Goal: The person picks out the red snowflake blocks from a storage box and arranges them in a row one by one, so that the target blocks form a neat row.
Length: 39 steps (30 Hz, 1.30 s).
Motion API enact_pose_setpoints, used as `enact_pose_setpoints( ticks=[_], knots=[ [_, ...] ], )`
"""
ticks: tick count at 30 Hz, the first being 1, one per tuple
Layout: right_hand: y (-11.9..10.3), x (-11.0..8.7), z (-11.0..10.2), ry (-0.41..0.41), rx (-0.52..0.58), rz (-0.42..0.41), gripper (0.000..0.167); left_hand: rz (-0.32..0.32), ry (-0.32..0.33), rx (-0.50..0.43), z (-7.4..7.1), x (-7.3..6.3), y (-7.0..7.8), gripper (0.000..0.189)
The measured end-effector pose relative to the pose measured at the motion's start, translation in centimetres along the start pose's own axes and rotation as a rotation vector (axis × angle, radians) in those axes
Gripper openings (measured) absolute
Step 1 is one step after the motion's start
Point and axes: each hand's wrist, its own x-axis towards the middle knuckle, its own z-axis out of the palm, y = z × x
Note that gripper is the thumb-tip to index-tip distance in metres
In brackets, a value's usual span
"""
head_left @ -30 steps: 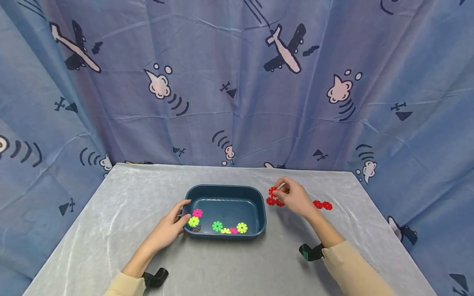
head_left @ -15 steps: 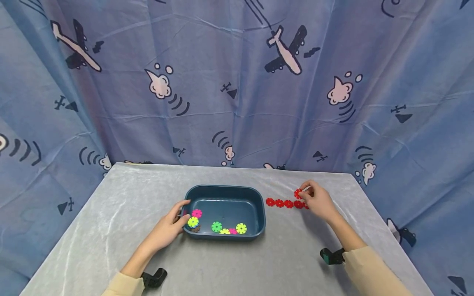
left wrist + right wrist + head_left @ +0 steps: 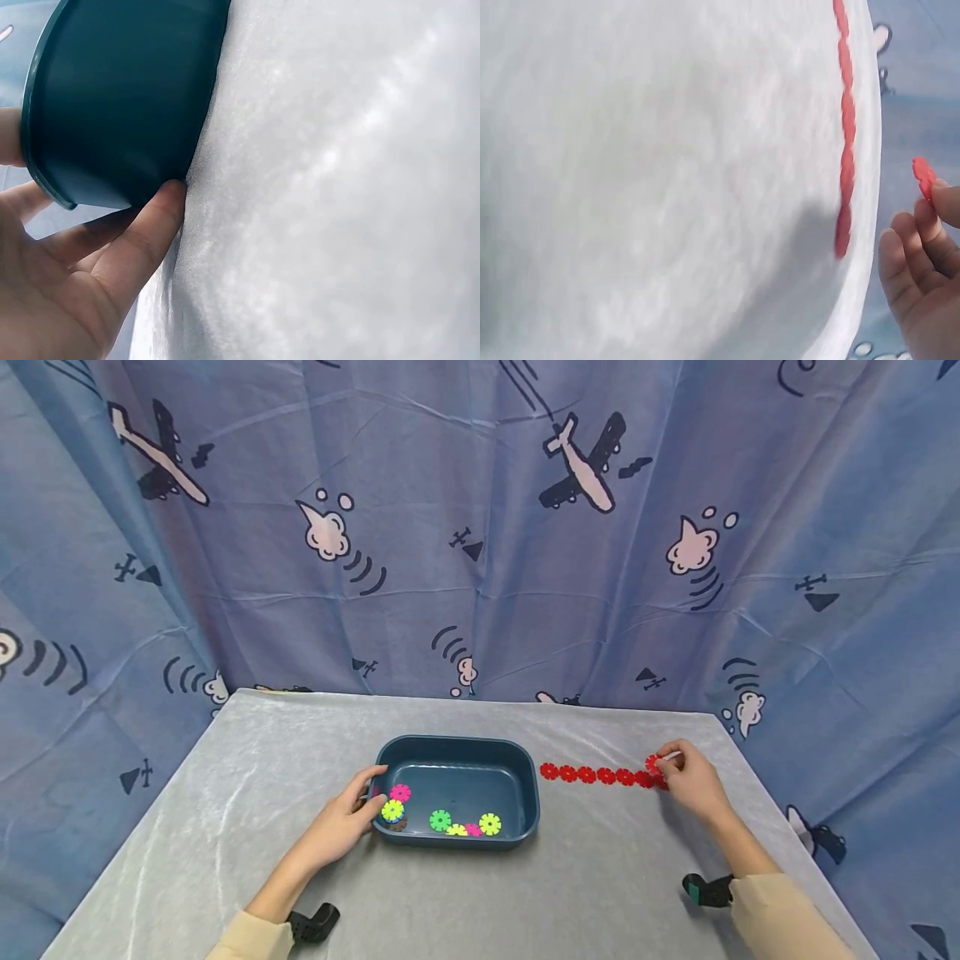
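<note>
A row of red snowflake discs (image 3: 587, 775) lies edge to edge on the cloth, right of a dark blue-green plastic bin (image 3: 453, 841). Above the row's right end, my right hand (image 3: 693, 783) pinches another red snowflake disc (image 3: 652, 763) between thumb and fingertips. The right wrist view shows that held disc (image 3: 922, 174) raised off the cloth. My left hand (image 3: 343, 820) grips the bin's left end, thumb and fingers around its rim; in the left wrist view one fingertip reaches the bottom edge of the bin wall (image 3: 127, 97).
Inside the bin lie several loose discs: a green disc (image 3: 440, 820), a yellow disc (image 3: 490, 824), a pink disc (image 3: 401, 792) and others along the near and left walls. A grey-white cloth (image 3: 465, 902) covers the table. Behind it hangs a blue printed curtain (image 3: 420, 510).
My right hand has travelled rightward with the pinched disc, from over the row's left end to its right end, uncovering the discs between. The left hand and bin stay put.
</note>
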Motion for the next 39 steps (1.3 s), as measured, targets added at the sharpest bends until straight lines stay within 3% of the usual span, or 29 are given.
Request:
enact_pose_setpoints(
  ticks=[8,16,28,39],
  knots=[
    [3.3,0.0,-1.0,0.048,-0.047,0.032,0.016,0.002,-0.004,-0.012,0.0,0.0,-0.1,0.051],
    [4.9,-0.4,-1.3,0.005,-0.069,0.121,0.019,0.001,0.007,0.006,0.0,-0.2,-0.1,0.050],
    [5.9,-0.2,-1.3,-0.036,-0.084,0.145,0.020,0.005,0.010,0.021,0.0,-0.2,0.0,0.050],
    [5.5,0.0,-1.6,-0.009,-0.117,0.106,0.021,0.002,0.002,-0.002,-0.2,-0.1,0.1,0.050]
  ],
)
